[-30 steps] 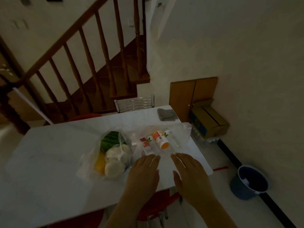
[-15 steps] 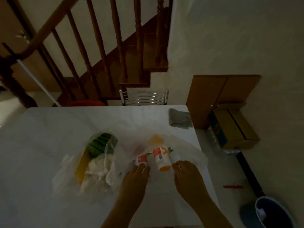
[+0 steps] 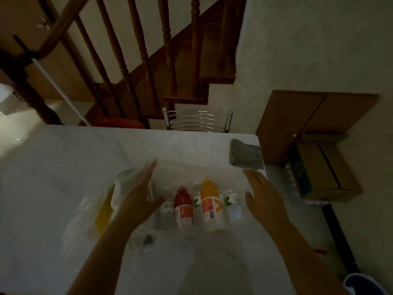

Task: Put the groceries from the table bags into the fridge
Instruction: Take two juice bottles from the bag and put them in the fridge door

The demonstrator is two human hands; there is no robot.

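Note:
Several drink bottles lie side by side in a spread clear plastic bag [image 3: 191, 169] on the white table [image 3: 74, 158]: a red bottle [image 3: 183, 206], an orange bottle [image 3: 211, 204] and clear water bottles [image 3: 232, 204]. My left hand [image 3: 138, 193] is open just left of the row, fingers stretched over the bag's edge. My right hand [image 3: 262, 194] is open just right of the row. Neither hand holds a bottle. A second bag [image 3: 102, 207] with yellow and white produce lies to the left, partly hidden by my left forearm.
A folded grey cloth [image 3: 244, 154] lies at the table's far right corner. A metal chair back [image 3: 197, 120] and a red stool [image 3: 121, 124] stand behind the table, before the wooden stairs. A cardboard box [image 3: 325, 169] and a blue bucket [image 3: 359, 284] are on the floor at right.
My hands moved apart from the bag's near edge to either side of the bottles. The bag now lies spread out and the bottles show in a row. The view moved closer.

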